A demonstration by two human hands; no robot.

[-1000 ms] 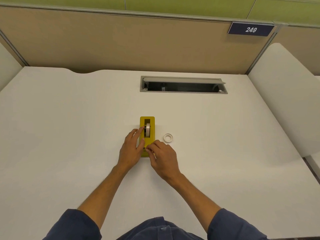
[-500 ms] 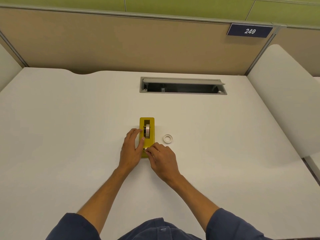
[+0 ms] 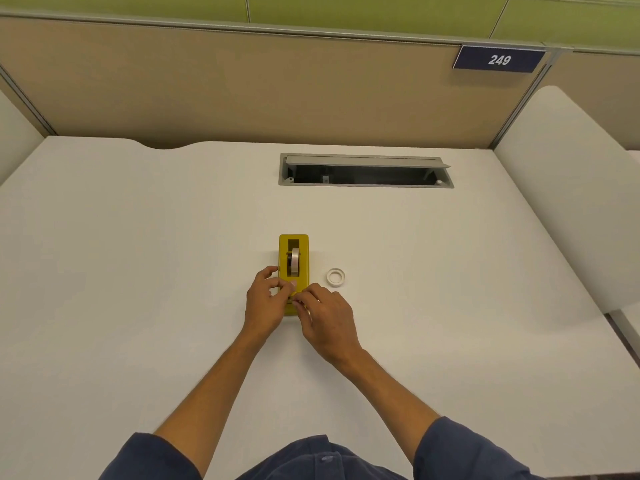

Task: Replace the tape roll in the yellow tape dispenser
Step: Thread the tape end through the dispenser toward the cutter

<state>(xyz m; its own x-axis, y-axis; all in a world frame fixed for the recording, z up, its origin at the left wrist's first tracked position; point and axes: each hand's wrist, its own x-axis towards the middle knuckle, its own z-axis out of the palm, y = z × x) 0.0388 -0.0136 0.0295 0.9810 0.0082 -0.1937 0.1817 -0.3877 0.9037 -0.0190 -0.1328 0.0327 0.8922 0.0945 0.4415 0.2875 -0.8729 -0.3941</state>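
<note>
The yellow tape dispenser (image 3: 293,268), a smooth rectangular block with rounded corners, lay lengthwise on the matte white desk (image 3: 138,271), well in front of the grey-framed cable slot (image 3: 365,169). In the dispenser's dark well a pale, glossy tape roll (image 3: 294,260) stood on edge. Just to the right of the dispenser, not touching it, a small white ring-shaped tape core (image 3: 335,276) lay flat. The left hand (image 3: 265,303) sat against the dispenser's left side, fingers curled, thumb and forefinger pinched near the cutter end. The right hand (image 3: 327,323) covered the dispenser's near end, its fingertips drawn narrowly together there; whether they pinched a strip of tape could not be told. Dark blue cloth sleeves (image 3: 464,448) were pushed up the forearms.
</note>
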